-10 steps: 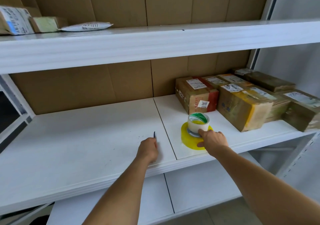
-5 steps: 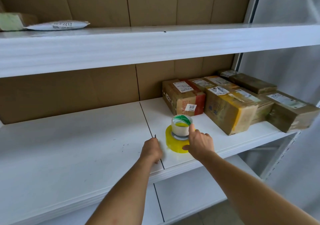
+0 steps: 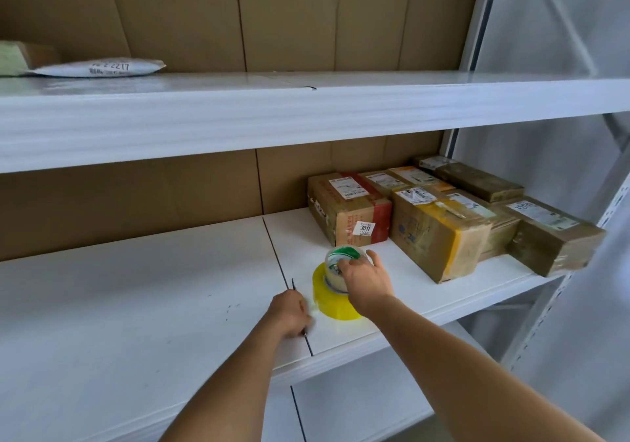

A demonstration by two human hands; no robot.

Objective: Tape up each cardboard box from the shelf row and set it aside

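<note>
Change: my right hand [image 3: 363,279] has moved onto the clear tape roll [image 3: 341,266], fingers now curled over it.
Left hand [image 3: 289,312]: clenched round a thin dark tool [image 3: 293,284].
Boxes [image 3: 439,216]: at 1 o'clock from my fingers.

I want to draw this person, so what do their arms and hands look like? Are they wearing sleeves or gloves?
No gloves and no sleeves show. Both forearms are bare all the way down to the bottom edge of the picture. The left hand and the right hand are bare too, with no ring, watch or bracelet that I can see. The arms look long and slim as they stretch out from the camera.
</note>
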